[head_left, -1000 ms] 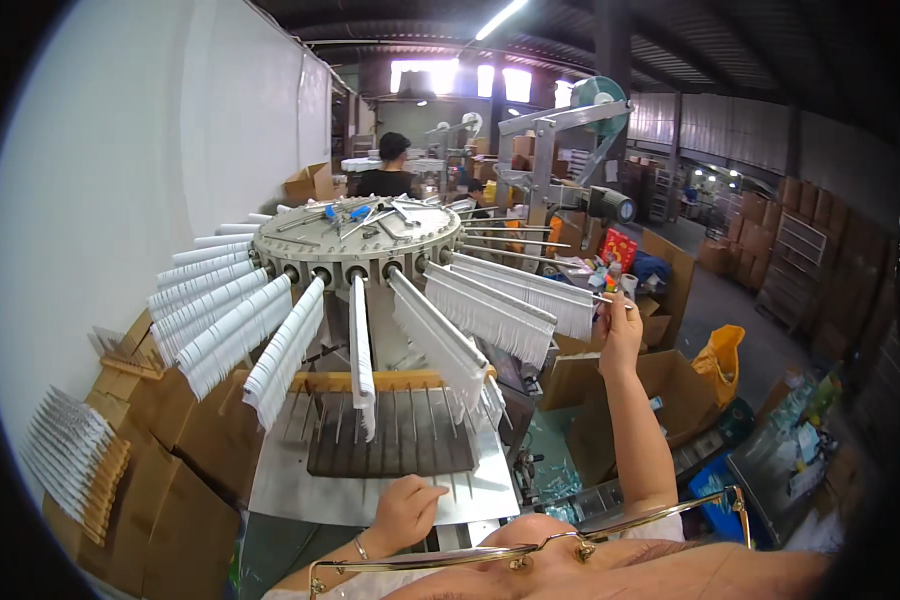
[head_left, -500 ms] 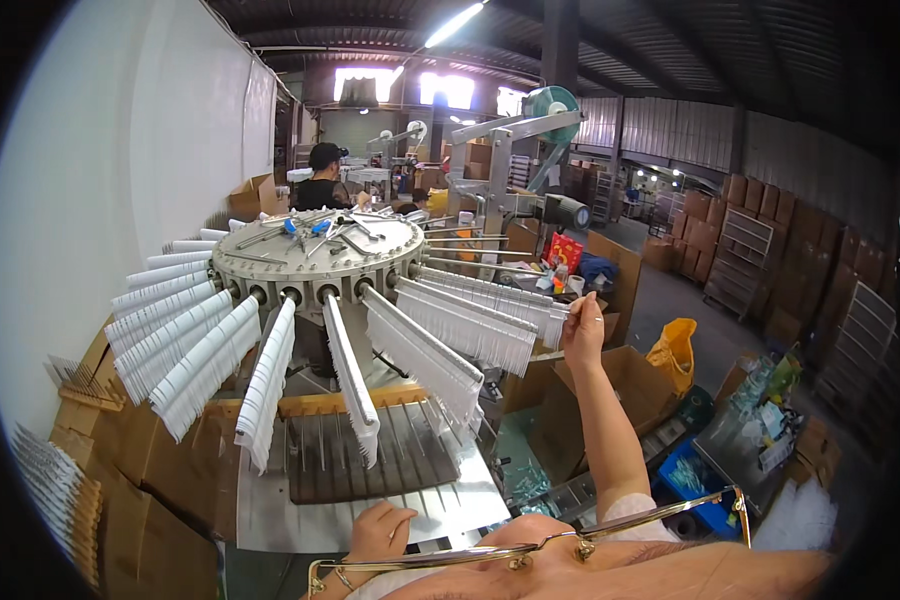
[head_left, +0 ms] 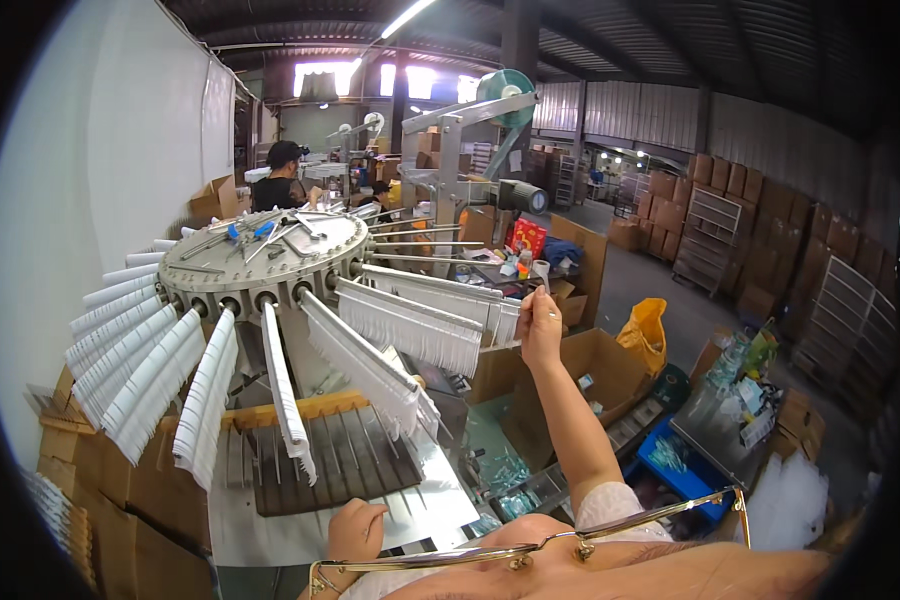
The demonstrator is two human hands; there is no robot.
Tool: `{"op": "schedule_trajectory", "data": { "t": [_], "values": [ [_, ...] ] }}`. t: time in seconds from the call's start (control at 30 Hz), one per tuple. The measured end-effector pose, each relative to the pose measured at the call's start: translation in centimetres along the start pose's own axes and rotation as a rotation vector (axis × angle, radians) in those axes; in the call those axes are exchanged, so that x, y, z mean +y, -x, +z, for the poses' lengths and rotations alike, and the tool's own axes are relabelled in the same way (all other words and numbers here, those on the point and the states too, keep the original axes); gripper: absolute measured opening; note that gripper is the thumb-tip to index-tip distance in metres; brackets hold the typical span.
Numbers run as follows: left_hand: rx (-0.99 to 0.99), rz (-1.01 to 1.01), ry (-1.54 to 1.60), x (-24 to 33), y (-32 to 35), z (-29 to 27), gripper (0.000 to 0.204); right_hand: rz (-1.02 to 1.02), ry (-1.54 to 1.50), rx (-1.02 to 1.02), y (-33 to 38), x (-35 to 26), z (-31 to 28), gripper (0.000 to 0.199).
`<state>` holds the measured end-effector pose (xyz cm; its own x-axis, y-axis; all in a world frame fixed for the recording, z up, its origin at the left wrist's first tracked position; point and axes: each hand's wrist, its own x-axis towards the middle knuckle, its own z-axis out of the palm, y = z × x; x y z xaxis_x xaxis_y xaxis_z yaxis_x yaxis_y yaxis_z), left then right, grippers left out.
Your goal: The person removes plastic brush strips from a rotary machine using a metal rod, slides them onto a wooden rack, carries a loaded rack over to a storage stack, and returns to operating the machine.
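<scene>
My right hand (head_left: 541, 328) is raised with fingers pinched together, at the outer end of a rod hung with thin white strips (head_left: 500, 318). A small pale bit shows at its fingertips, too small to name. Low in front of me, my left hand (head_left: 356, 528) is loosely curled at the near edge of a shiny metal plate (head_left: 432, 510), with nothing seen in it. Ahead stands a round metal turntable machine (head_left: 270, 255). Rods stick out around its rim, many covered with rows of white strips (head_left: 208, 395); several at the far right are bare (head_left: 425, 243).
A dark rack of thin pins with a wooden bar (head_left: 315, 408) lies below the rods. To the right are an open cardboard box (head_left: 610, 365), a yellow bag (head_left: 645, 335) and a blue bin (head_left: 682, 470). Behind the machine, a person in black (head_left: 278, 185) works. A white wall (head_left: 120, 130) runs along the left.
The view has turned right, so the machine sits further left. My right hand stays pinched by the rod's end. My left hand stays low by the plate, slightly more curled.
</scene>
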<state>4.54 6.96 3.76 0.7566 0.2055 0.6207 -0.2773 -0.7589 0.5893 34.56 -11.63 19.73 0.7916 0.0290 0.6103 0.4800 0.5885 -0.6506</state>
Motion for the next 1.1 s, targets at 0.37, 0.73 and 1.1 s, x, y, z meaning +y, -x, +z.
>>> {"op": "schedule_trajectory", "data": {
  "t": [0.37,0.73,1.1],
  "values": [
    [-0.058,0.089,-0.002,0.8,-1.1,0.1,0.011,-0.029,-0.152,0.214,0.6,-3.5,-5.3,0.039],
    [0.052,0.615,-0.211,9.7,-7.9,0.2,0.032,0.157,-0.438,0.294,10.8,-4.1,-7.2,0.042],
    [-0.055,-0.026,0.158,7.0,-4.7,0.2,0.042,0.102,0.177,-0.011,3.3,0.2,0.2,0.021]
  ]
}}
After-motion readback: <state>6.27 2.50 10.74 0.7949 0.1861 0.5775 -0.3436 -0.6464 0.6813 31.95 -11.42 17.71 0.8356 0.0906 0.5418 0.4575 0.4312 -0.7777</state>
